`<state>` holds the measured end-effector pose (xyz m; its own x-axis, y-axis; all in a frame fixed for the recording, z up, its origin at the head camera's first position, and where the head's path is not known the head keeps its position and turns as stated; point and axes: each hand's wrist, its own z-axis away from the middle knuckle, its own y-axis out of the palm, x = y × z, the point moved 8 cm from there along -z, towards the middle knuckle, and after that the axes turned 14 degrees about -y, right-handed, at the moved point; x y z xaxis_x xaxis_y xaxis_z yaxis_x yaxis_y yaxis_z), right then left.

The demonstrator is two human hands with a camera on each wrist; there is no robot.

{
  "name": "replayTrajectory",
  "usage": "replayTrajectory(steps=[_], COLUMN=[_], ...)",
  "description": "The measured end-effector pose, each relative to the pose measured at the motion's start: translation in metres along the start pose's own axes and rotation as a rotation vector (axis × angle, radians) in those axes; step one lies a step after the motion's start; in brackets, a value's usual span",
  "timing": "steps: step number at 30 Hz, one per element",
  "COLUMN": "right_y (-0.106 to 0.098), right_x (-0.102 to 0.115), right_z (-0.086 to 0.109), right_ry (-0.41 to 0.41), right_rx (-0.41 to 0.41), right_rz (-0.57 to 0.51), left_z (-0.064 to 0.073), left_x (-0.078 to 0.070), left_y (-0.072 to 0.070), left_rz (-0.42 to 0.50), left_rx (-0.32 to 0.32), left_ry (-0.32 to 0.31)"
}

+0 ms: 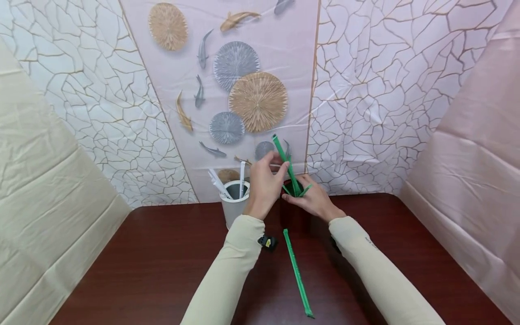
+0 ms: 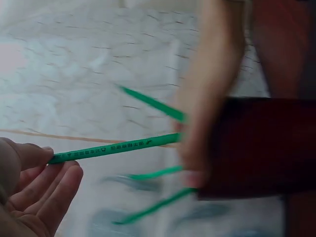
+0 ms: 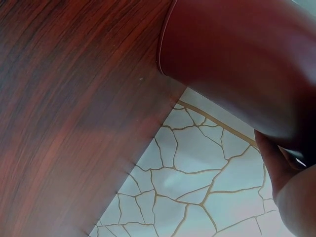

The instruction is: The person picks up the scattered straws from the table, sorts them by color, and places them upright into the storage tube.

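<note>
My left hand (image 1: 263,183) pinches the upper part of a green wrapped straw (image 2: 118,147) between thumb and fingers. The straw's lower end goes into a dark red cup (image 3: 232,54) standing near the table's back edge. Several more green straws (image 2: 152,104) stick out over the cup's rim at different slants. My right hand (image 1: 317,201) grips the cup around its top. In the right wrist view the cup's smooth side fills the upper right, and only part of the right hand (image 3: 296,197) shows. Another green straw (image 1: 298,273) lies on the table in front of the cup.
Left of the red cup stands a grey-white cup (image 1: 232,212), partly behind my left hand, with several white wrapped straws (image 1: 242,174) in it. The dark wooden table (image 1: 162,262) ends at a patterned cloth backdrop (image 1: 357,113), with plain cloth at both sides.
</note>
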<state>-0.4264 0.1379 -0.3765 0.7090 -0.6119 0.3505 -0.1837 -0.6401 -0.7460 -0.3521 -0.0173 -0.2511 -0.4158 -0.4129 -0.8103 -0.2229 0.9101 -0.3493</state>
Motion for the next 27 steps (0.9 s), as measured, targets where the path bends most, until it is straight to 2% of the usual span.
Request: replayTrajectory(steps=[3, 7, 14, 20, 27], right_y=[0.001, 0.000, 0.000, 0.002, 0.001], right_x=[-0.001, -0.001, 0.000, 0.002, 0.001], right_z=[0.000, 0.001, 0.002, 0.001, 0.001], right_ry=[0.002, 0.003, 0.021, 0.013, 0.020], right_rx=[0.002, 0.003, 0.001, 0.002, 0.020], right_rz=[-0.001, 0.011, 0.019, 0.008, 0.021], left_z=[0.004, 0.009, 0.016, 0.020, 0.035], left_x=[0.024, 0.048, 0.080, 0.090, 0.093], left_y=[0.012, 0.025, 0.033, 0.033, 0.033], left_rz=[-0.039, -0.101, -0.192, -0.265, -0.347], left_rx=[0.022, 0.035, 0.030, 0.093, 0.216], left_ry=[-0.061, -0.133, -0.231, -0.262, -0.338])
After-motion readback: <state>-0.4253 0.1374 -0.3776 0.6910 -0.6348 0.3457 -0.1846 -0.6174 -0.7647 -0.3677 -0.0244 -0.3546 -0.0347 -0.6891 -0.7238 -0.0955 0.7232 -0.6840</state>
